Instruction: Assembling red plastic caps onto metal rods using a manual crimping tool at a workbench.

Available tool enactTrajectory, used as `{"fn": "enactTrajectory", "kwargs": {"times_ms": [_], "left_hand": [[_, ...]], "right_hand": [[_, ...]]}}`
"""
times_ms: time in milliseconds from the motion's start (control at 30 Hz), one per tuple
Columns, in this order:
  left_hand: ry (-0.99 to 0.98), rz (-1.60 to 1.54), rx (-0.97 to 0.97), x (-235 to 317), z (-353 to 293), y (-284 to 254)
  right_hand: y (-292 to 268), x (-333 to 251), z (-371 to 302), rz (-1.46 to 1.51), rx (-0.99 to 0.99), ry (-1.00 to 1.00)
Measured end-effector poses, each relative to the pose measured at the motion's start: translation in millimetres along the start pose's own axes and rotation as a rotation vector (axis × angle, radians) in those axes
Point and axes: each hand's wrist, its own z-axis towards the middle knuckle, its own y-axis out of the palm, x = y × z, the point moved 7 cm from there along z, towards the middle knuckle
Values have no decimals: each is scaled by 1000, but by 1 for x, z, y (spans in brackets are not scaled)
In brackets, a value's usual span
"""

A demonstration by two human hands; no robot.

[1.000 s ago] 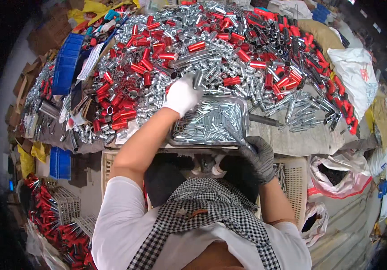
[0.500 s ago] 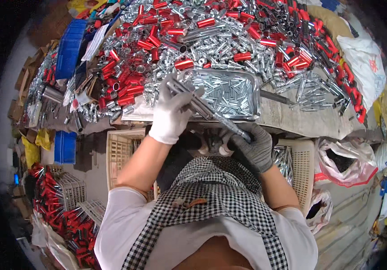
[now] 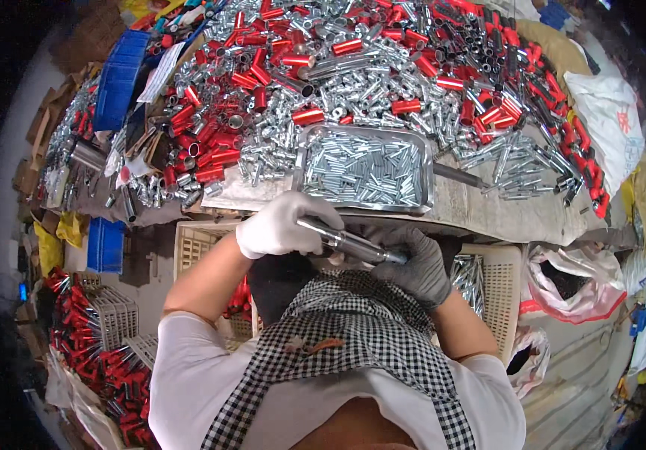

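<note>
A tube (image 3: 357,244) is before the bench's (image 3: 518,216) near edge. At that edge lies a tray (image 3: 428,171) of pins (image 3: 360,169), sleeves (image 3: 309,116) heaped behind.

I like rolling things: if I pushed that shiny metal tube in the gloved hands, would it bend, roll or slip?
The metal tube looks stiff, since it runs straight between the white-gloved left hand and grey-gloved right hand. Its rounded sides mean it would probably roll if pushed. Its smooth shine suggests it might be slippery.
</note>
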Motion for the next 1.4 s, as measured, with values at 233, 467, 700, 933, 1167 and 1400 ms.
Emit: {"fn": "enactTrajectory", "kwargs": {"times_ms": [233,467,700,933,1167,1400], "left_hand": [[26,-110,126,-22,30,33],[127,776,315,6,97,-24],[-158,1156,200,-37,148,-35],[396,490,442,40,69,-19],[509,143,332,40,30,24],[174,108,456,15,8,31]], "right_hand": [[10,-1,26,-40,-89,98],[-22,23,26,-4,15,224],[-38,21,29,-186,53,183],[-35,14,24,-215,51,123],[2,13,25,158,-161,146],[12,-43,16,-355,-24,-117]]}}
